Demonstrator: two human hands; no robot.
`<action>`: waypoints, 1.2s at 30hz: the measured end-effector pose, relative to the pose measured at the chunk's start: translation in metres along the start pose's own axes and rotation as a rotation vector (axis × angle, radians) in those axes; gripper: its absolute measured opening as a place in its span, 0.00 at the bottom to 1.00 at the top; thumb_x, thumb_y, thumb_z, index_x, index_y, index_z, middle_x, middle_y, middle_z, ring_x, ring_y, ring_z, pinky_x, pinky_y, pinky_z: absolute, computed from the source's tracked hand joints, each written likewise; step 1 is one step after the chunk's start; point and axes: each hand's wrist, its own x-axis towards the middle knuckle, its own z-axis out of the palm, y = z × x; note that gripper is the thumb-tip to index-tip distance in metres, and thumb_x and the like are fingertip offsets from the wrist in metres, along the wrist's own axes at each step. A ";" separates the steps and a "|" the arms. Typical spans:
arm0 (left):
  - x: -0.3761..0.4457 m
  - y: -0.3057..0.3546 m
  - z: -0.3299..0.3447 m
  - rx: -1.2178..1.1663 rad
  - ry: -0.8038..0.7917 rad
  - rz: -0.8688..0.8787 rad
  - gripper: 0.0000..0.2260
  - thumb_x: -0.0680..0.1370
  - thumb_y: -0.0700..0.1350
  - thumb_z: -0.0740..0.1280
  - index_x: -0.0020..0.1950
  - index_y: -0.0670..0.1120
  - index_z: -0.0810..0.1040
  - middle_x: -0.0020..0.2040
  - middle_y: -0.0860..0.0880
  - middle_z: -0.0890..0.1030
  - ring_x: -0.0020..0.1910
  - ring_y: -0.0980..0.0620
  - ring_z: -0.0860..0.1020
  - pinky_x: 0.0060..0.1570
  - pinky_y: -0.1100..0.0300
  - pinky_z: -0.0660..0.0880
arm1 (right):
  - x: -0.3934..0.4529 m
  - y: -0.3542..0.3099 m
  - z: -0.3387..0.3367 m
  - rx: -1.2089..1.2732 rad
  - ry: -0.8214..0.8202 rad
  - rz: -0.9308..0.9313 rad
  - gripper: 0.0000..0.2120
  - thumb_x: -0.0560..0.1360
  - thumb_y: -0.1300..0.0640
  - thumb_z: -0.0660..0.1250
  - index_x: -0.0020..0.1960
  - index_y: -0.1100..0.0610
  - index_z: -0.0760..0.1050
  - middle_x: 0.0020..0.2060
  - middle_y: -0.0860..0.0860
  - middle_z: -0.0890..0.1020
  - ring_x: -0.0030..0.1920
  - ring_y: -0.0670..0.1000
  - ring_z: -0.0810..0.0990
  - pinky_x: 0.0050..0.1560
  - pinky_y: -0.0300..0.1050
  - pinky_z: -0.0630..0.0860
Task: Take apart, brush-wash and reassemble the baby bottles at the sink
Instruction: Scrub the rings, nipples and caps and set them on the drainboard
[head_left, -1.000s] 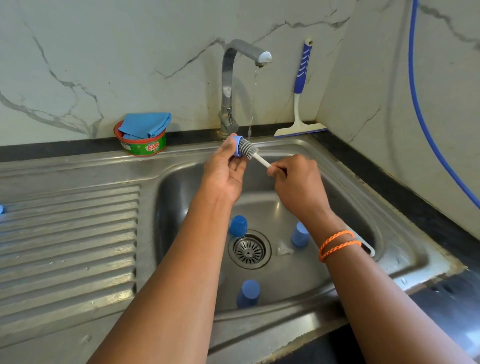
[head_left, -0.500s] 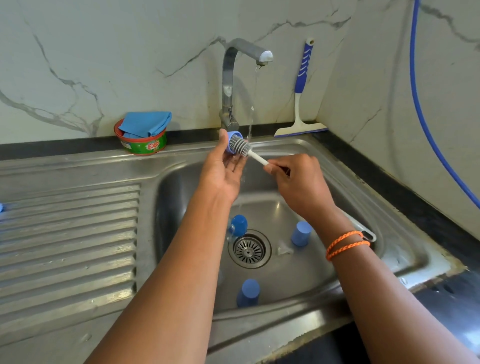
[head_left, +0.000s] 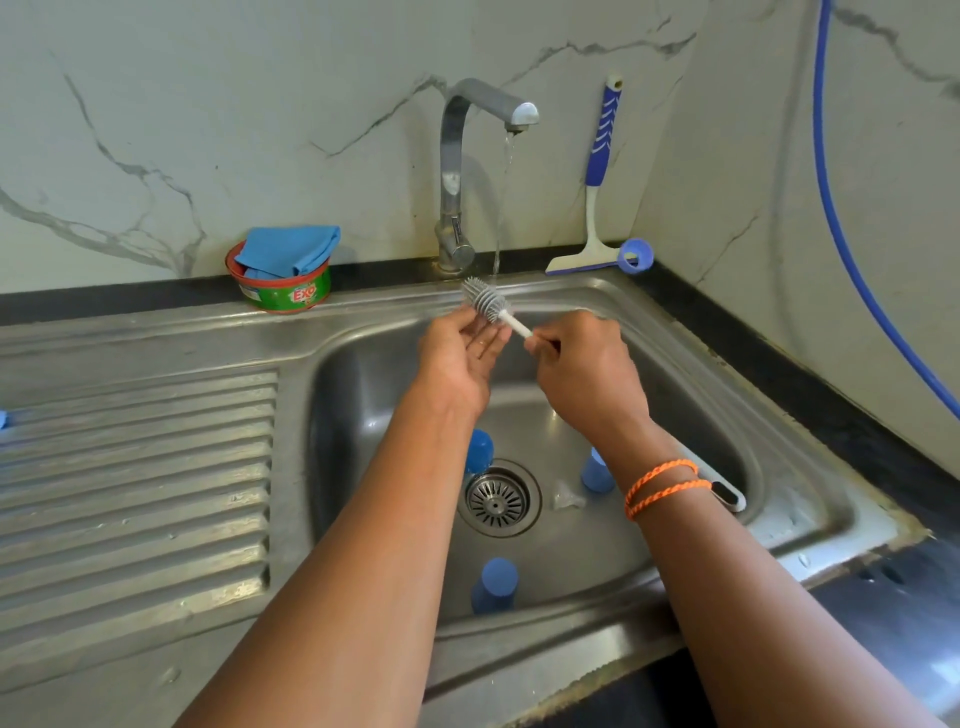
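Both forearms reach forward, hands close together. The left hand (head_left: 460, 358) is raised palm-up with relaxed, loosely bent fingers, holding nothing. The right hand (head_left: 584, 371), orange cord around its wrist, pinches a thin white brush handle (head_left: 517, 326).

Head view, downward over sink (head_left: 675, 332)

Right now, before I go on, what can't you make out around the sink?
- Head view: the white handle in the basin, mostly behind the right forearm.
- The blue item at the left edge, cut off by the frame.
- The small clear piece by the drain, too small to identify.
- The brush handle's end, inside the right hand.
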 end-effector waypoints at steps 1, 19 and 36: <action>0.000 -0.001 -0.001 0.040 0.016 -0.018 0.10 0.85 0.39 0.63 0.62 0.36 0.78 0.57 0.37 0.85 0.58 0.40 0.85 0.57 0.52 0.82 | 0.000 0.002 0.002 0.010 -0.028 0.021 0.10 0.82 0.52 0.66 0.43 0.53 0.77 0.39 0.53 0.77 0.37 0.58 0.75 0.38 0.51 0.73; 0.030 -0.079 0.052 0.463 -0.052 -0.245 0.18 0.87 0.50 0.61 0.75 0.45 0.70 0.71 0.40 0.75 0.67 0.37 0.77 0.64 0.44 0.76 | -0.003 0.047 -0.044 -0.157 -0.139 0.480 0.16 0.83 0.60 0.64 0.70 0.63 0.72 0.67 0.64 0.77 0.67 0.67 0.78 0.61 0.56 0.76; 0.053 -0.073 0.030 0.320 0.072 -0.108 0.08 0.85 0.43 0.65 0.64 0.45 0.78 0.55 0.39 0.83 0.45 0.44 0.83 0.43 0.50 0.81 | 0.006 0.037 -0.035 -0.104 -0.109 0.303 0.12 0.81 0.58 0.65 0.64 0.59 0.77 0.61 0.61 0.80 0.61 0.66 0.80 0.57 0.55 0.78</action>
